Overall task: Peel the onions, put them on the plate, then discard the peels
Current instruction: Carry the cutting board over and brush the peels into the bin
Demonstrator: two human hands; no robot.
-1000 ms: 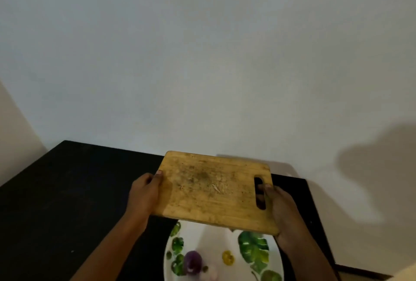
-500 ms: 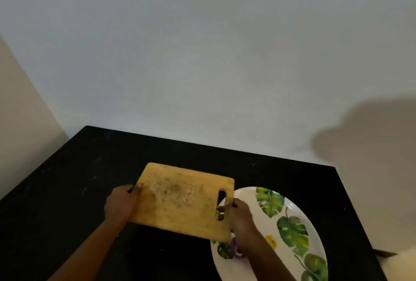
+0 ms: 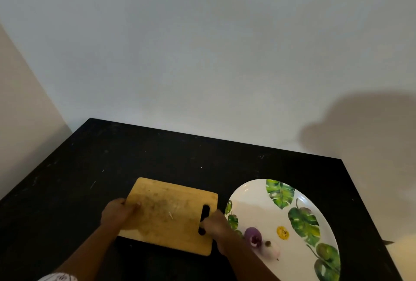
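A wooden cutting board (image 3: 171,213) with a handle slot lies on the black table (image 3: 157,152), left of the plate. My left hand (image 3: 118,214) grips its left edge, thumb on top. My right hand (image 3: 215,224) holds its right edge at the slot, fingers curled into it. A small pale scrap lies on the board's middle. To the right stands a white plate (image 3: 254,199) with green leaf prints. On it lie a peeled purple onion (image 3: 253,237) and a paler peeled onion (image 3: 273,252), close beside my right forearm.
The table's far edge meets a bare white wall. Its right edge runs just past the plate. A dark shadow falls on the wall at the right. A patterned sleeve shows at the bottom left.
The board has come down from in front of the wall and now lies on the table left of the plate. Both hands moved down and left with it, still gripping its edges.
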